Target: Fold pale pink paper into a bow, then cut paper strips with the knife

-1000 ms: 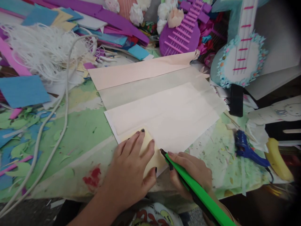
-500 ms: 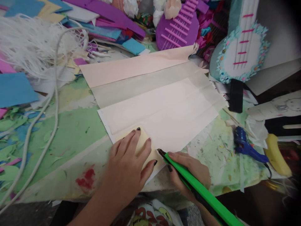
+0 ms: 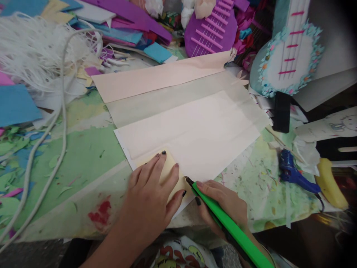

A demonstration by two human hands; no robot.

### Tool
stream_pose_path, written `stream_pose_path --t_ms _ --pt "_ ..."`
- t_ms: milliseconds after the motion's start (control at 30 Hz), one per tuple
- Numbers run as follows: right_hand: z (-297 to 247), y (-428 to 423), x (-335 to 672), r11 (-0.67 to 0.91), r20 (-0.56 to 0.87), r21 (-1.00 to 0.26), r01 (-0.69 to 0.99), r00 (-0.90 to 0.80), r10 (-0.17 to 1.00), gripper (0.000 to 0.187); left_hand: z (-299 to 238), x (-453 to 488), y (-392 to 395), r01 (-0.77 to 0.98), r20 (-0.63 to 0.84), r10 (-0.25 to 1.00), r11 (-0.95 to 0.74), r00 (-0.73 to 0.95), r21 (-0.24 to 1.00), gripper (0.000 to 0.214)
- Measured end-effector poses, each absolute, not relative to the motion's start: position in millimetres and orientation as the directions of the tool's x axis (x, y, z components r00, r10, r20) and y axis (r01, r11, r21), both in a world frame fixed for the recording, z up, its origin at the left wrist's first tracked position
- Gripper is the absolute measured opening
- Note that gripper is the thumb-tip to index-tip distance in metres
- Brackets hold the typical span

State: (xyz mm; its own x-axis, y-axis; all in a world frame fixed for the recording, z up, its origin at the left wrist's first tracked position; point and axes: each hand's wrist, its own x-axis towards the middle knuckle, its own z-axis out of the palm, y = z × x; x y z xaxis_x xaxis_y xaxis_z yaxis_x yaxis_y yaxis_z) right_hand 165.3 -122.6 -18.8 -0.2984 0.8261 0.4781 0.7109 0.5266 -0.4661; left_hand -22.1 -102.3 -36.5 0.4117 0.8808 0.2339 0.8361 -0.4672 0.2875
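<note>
My left hand (image 3: pixel 152 197) lies flat, fingers spread, pressing a small cream card template (image 3: pixel 170 171) onto the near corner of a pale pink paper sheet (image 3: pixel 200 137). My right hand (image 3: pixel 223 204) grips a long bright green cutter (image 3: pixel 228 227) like a pen. Its dark tip touches the paper right beside the template's right edge. The pink sheet spreads away to the right over a grey-white sheet (image 3: pixel 173 100), with another peach sheet (image 3: pixel 156 78) behind it.
A blue glue gun (image 3: pixel 292 173) and a yellow object (image 3: pixel 330 184) lie at the right. Decorated guitar shapes, purple (image 3: pixel 212 35) and teal (image 3: pixel 287 59), stand at the back. White cord and fringe (image 3: pixel 36 56), coloured paper scraps and green cuttings fill the left.
Both hands hold nearly the same pose; the cutter tip has crept slightly along the template's edge. The view has shifted a little.
</note>
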Motion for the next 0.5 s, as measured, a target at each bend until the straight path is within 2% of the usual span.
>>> stream_pose_path --t_ms 500 --pt "-23.4 -126.3 169.1 0.540 0.455 -0.488 0.686 -0.328 0.828 0.037 -34.9 -22.1 -102.1 0.833 0.249 0.873 -0.479 0.419 0.277 0.037"
